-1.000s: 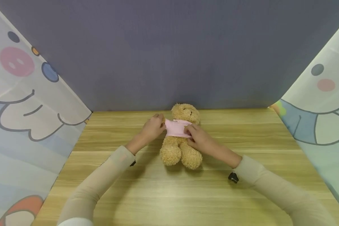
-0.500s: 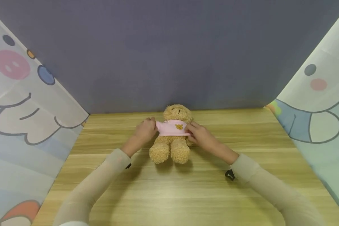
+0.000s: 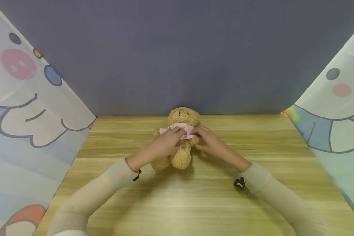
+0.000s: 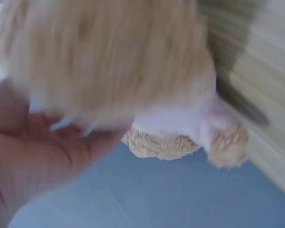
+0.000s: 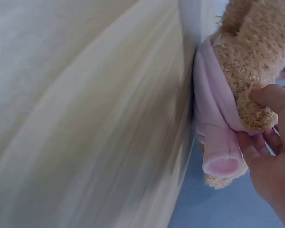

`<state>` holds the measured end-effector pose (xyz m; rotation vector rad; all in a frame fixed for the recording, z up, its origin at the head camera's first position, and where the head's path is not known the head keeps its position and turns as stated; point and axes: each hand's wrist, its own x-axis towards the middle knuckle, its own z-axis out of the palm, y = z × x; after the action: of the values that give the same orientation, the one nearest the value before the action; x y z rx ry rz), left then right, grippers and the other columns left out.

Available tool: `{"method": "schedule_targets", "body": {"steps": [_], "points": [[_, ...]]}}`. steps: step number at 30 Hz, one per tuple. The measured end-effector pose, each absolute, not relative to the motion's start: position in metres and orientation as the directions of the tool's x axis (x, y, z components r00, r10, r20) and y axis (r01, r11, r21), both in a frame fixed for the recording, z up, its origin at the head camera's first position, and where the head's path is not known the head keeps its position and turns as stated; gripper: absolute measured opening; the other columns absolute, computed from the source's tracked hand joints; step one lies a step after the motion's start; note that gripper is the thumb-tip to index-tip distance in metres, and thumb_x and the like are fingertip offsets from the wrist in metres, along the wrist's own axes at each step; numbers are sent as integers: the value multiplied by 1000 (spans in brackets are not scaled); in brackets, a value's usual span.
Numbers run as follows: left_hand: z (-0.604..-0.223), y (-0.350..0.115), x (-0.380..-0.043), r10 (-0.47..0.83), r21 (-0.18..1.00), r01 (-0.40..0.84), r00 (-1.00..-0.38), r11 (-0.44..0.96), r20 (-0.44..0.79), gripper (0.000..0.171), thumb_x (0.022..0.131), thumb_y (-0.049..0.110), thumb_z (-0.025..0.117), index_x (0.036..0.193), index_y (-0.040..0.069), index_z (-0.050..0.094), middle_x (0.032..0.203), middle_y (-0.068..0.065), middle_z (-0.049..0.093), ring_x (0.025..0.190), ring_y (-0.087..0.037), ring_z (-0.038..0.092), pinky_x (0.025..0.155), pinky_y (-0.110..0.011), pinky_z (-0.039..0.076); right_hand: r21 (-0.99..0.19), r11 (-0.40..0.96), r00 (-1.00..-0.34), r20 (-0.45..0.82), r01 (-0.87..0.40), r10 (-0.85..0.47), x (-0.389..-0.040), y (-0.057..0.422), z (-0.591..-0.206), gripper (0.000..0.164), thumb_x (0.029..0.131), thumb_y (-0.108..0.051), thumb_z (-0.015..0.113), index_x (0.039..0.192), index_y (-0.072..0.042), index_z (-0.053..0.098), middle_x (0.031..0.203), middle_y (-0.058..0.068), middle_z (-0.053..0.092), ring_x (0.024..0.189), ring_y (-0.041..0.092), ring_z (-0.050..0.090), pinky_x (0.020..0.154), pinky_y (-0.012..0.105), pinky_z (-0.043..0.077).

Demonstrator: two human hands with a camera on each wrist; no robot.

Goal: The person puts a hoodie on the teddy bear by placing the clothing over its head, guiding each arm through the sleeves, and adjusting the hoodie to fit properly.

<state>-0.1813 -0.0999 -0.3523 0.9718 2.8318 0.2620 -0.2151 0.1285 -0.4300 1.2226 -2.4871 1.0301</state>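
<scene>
A tan teddy bear [image 3: 181,159] in a pink shirt [image 3: 190,127] lies face up on the table, its head towards the dark wall. My left hand [image 3: 165,144] reaches across its belly, fingertips at the shirt's front; in the left wrist view a blurred furry leg [image 4: 109,57] hides whether they pinch the cloth. My right hand [image 3: 210,142] is at the bear's side. The right wrist view shows its thumb and fingers pinching a furry paw [image 5: 256,114] beside the shirt's hem, while a pink sleeve [image 5: 222,154] hangs hollow below.
The wood-grain table [image 3: 253,209] extends around the bear. A dark grey wall [image 3: 188,55] rises right behind the bear's head. Cartoon-printed curtains [image 3: 32,114] hang along both sides. Small black devices [image 3: 239,183] sit under the wrists.
My left hand has left the sleeve on the bear's left-hand side in view and moved right over its belly. The bear has shifted left and turned slightly. My right hand stays near the same side.
</scene>
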Motion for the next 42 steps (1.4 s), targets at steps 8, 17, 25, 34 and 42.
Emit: {"method": "schedule_targets", "body": {"steps": [8, 17, 25, 34, 42], "points": [[-329, -88, -220, 715, 236, 680, -612, 694, -338, 21, 93, 24, 75, 98, 7, 65, 79, 2, 57, 69, -11, 49, 66, -23, 44, -259, 375, -456, 524, -890, -720, -217, 117, -425, 35, 73, 5, 84, 101, -8, 68, 107, 4, 69, 101, 22, 62, 97, 40, 53], [-361, -82, -224, 641, 23, 649, -744, 761, -189, 20, 102, 14, 59, 118, 4, 64, 94, -7, 67, 82, -19, 66, 72, -28, 56, -505, 479, -695, 486, -718, -529, -216, 102, -434, 35, 86, 7, 74, 116, 3, 57, 114, 16, 62, 106, 30, 62, 92, 37, 57], [-380, -93, -213, 687, 322, 627, -716, 710, -120, 25, 108, 15, 45, 125, 6, 60, 106, -12, 60, 82, -17, 53, 68, -27, 47, -497, 537, -724, 566, -682, -395, -239, 94, -455, 40, 82, 4, 77, 117, 6, 58, 111, 23, 63, 107, 40, 58, 99, 55, 45], [-388, -103, -210, 694, 467, 601, -719, 649, -40, 15, 106, 11, 42, 106, 7, 56, 94, -7, 49, 78, -16, 46, 66, -26, 42, -607, 522, -800, 436, -599, -412, -248, 84, -444, 67, 79, 1, 80, 135, 14, 46, 130, 34, 50, 119, 46, 52, 103, 54, 47], [-391, -99, -216, 602, 402, 555, -798, 729, 10, 18, 106, 13, 41, 90, 12, 47, 79, -4, 44, 72, -15, 41, 74, -34, 49, -588, 476, -753, 455, -655, -474, -251, 92, -437, 66, 78, 6, 83, 133, 17, 46, 118, 30, 54, 108, 42, 54, 95, 52, 49]]}}
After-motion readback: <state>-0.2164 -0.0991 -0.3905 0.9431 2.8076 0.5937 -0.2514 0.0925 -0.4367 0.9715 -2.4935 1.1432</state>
